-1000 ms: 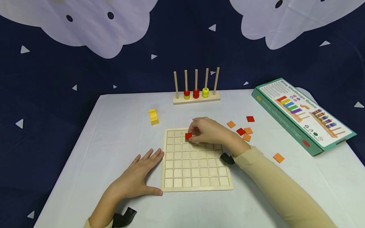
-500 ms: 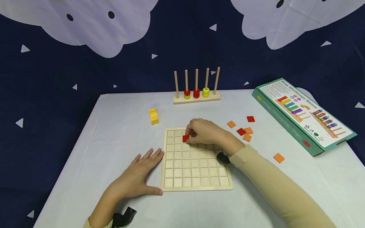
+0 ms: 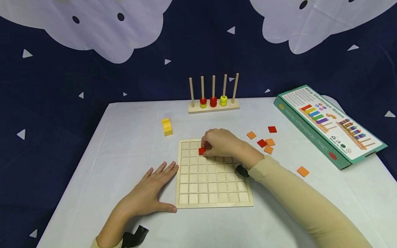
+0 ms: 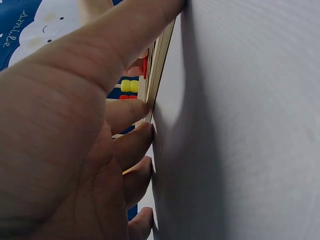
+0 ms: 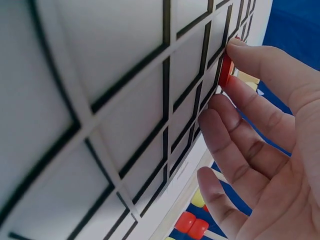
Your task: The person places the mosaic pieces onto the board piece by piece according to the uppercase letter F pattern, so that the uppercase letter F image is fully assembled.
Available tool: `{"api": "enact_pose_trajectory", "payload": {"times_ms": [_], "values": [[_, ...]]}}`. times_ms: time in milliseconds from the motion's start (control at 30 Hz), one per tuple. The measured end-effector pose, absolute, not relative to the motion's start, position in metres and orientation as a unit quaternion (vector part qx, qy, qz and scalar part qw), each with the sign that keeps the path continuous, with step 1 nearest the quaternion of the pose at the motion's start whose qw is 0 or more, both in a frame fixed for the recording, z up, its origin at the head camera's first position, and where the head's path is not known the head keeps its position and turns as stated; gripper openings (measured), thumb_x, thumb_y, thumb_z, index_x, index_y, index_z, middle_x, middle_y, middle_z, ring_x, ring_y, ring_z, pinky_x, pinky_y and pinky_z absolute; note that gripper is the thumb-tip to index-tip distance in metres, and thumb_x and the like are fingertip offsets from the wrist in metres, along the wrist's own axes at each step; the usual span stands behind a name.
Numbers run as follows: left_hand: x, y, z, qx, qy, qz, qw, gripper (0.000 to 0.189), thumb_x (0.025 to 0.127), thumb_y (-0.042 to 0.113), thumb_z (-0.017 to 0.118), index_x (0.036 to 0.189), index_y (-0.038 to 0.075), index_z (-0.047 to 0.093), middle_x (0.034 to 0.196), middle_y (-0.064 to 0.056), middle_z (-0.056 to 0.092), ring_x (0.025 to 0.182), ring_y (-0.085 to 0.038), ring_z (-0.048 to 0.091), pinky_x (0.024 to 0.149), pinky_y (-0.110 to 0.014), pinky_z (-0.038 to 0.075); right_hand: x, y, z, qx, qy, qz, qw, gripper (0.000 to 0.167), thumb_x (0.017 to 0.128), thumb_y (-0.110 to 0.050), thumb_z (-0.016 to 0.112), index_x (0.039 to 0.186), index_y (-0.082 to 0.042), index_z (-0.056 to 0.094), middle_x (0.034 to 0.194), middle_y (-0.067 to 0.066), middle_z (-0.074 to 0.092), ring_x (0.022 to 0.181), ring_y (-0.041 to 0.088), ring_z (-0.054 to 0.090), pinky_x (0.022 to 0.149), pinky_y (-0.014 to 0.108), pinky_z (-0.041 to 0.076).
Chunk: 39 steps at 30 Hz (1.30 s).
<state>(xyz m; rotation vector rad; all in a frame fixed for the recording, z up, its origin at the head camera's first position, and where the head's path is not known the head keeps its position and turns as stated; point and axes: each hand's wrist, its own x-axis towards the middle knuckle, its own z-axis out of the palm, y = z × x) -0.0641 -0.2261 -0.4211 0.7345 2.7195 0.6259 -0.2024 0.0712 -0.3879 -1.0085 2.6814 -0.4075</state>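
Note:
A pale wooden grid board (image 3: pixel 212 177) lies on the table in the head view. My right hand (image 3: pixel 221 143) is over its far part and pinches a red square tile (image 3: pixel 202 151) between thumb and index finger. In the right wrist view the red tile (image 5: pixel 226 70) is low against the grid, right at one of its cells. My left hand (image 3: pixel 152 191) lies spread beside the board's left edge, its thumb and fingertips right at that edge. The left wrist view shows the left fingers (image 4: pixel 135 145) extended along the table at the board's side.
Loose orange tiles (image 3: pixel 303 171) and red tiles (image 3: pixel 272 129) lie right of the board. A yellow wavy block (image 3: pixel 167 127) stands behind left. At the back is a peg stand (image 3: pixel 214 108) with red and yellow rings. A green game box (image 3: pixel 328 124) lies far right.
My right hand has moved slightly left and toward me with the red tile, and the tile now sits lower, flatter to the grid. My left hand has stayed put.

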Motion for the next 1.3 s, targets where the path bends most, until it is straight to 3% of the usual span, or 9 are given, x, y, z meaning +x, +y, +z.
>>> {"api": "enact_pose_trajectory", "payload": {"times_ms": [700,967,1300], "values": [[-0.063,-0.225,-0.421,0.254,0.935,0.215,0.12,0.126,0.072,0.07,0.089,0.171,0.021,0.031,0.177,-0.002,0.033,0.165,-0.038,0.027,0.126,-0.076,0.022,-0.203,0.073,-0.387,-0.347,0.92,-0.137,0.118,0.024,0.088,-0.04,0.089,0.101,-0.022,0.08,0.096,-0.006,0.071,0.088,0.01,0.061,0.082,0.035,0.055],[-0.06,-0.226,-0.424,0.247,0.936,0.213,0.13,0.127,0.07,0.069,0.091,0.171,0.019,0.032,0.177,-0.003,0.032,0.166,-0.038,0.026,0.126,-0.076,0.022,-0.204,0.092,-0.383,-0.314,0.918,-0.196,0.142,0.019,0.095,-0.032,0.083,0.109,-0.021,0.08,0.098,-0.006,0.073,0.09,0.012,0.063,0.082,0.035,0.055],[-0.061,-0.226,-0.421,0.249,0.937,0.212,0.124,0.125,0.071,0.072,0.088,0.171,0.019,0.033,0.177,-0.003,0.033,0.166,-0.038,0.027,0.126,-0.076,0.022,-0.211,0.14,-0.371,-0.293,0.915,-0.248,0.123,0.021,0.095,-0.024,0.082,0.113,-0.014,0.08,0.101,-0.002,0.077,0.096,0.016,0.069,0.09,0.042,0.058]]}}
